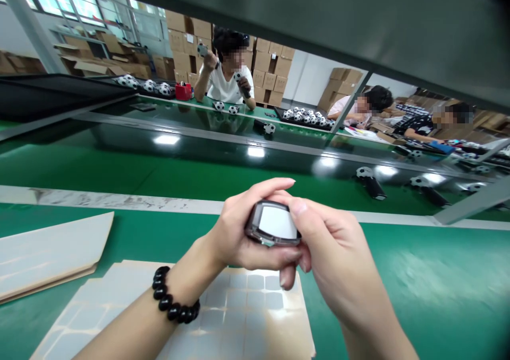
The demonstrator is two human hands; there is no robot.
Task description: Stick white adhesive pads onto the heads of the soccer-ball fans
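A small dark case [274, 223] with a plain white face is held between both hands, its face turned upward. Its left side and underside are wrapped by the fingers of the left hand [243, 232], above whose wrist a black bead bracelet [175, 302] is worn. The right edge is gripped by the right hand [326, 237], with the thumb laid at the edge of the white face and the other fingers partly hidden below. Beneath the left fingers, label sheets [243, 307] marked with rows of pale rounded shapes are spread on the green tabletop [446, 280]; farther left of them, another stack of sheets [56, 253] is seen. Beyond the fingers to the right, a football-headed item [370, 183] with a black handle is laid on a glossy green surface [119, 174]. Far behind, stacked cartons [266, 65] are printed with marks too small to be read.
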